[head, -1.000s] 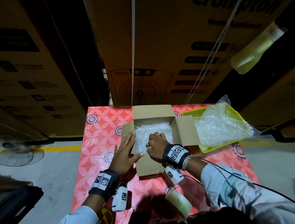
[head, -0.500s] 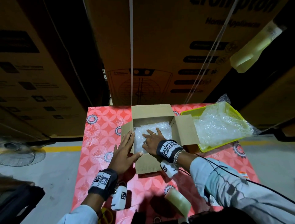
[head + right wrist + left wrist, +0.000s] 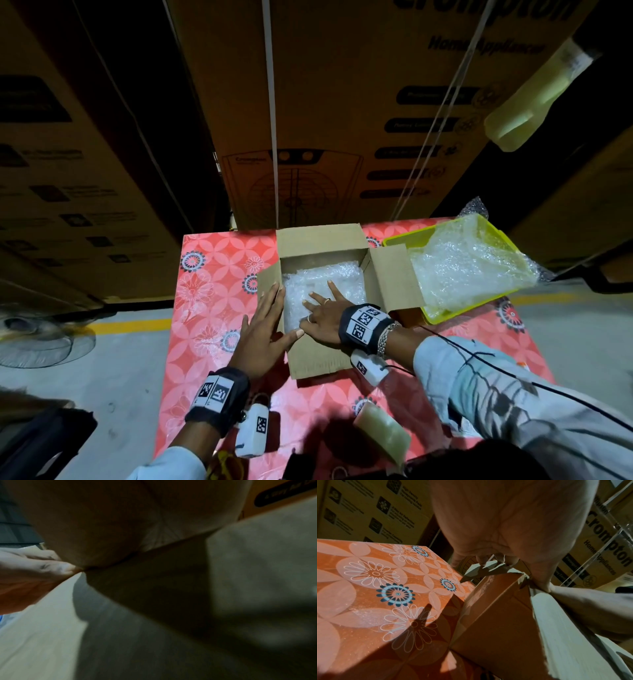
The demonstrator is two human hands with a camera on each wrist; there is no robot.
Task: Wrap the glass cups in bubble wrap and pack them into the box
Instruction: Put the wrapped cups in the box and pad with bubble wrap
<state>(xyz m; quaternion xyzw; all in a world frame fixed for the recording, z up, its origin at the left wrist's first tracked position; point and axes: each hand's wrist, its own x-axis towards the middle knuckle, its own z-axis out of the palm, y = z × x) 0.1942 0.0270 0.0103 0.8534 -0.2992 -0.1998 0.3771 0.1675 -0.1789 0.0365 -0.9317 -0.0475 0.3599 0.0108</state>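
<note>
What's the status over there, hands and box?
Left hand flat against the box, left side. Right hand spread flat, pressing bubble wrap inside the box. No cups visible. Right flap open over the yellow tray; nothing blocking.

You are pushing your right hand point(image 3: 325, 317) deeper into the box point(image 3: 317, 356), so that it is now lying flat with fingers spread on the bubble wrap point(image 3: 322, 279) inside, where a second ago those fingers were curled near the front wall. Your right forearm is reaching further forward over the front flap as you are doing this.
</note>
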